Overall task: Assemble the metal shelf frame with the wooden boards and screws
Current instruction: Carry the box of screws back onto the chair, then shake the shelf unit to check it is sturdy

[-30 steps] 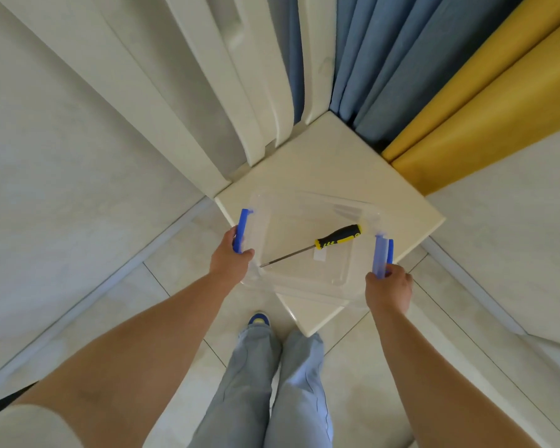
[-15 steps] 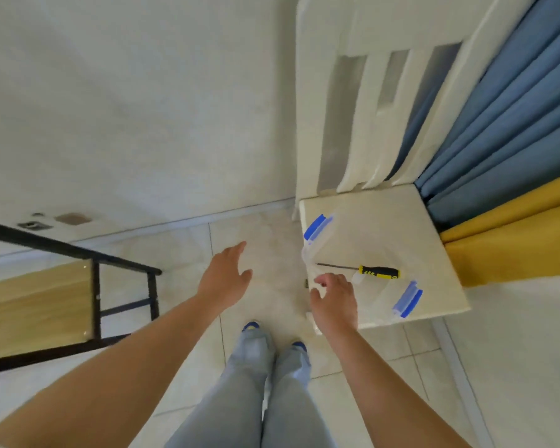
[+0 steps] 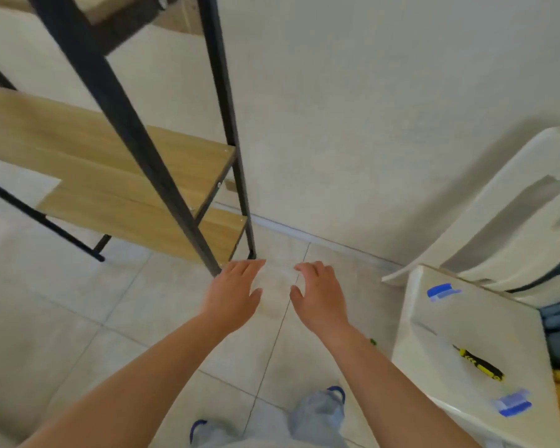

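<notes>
Two hands, left [image 3: 232, 291] and right [image 3: 317, 294], hang loose and hold nothing near the shelf [image 3: 162, 176], whose boards [image 3: 88, 147] sit in place, so I think it is best to grab both black posts and check for wobble.

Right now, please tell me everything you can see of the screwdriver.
The screwdriver has a yellow and black handle and a thin metal shaft, which is blurred here. It lies flat inside the clear plastic box with blue clips, on the white chair seat at the right. Its handle points toward the curtains. No hand touches it.
</notes>
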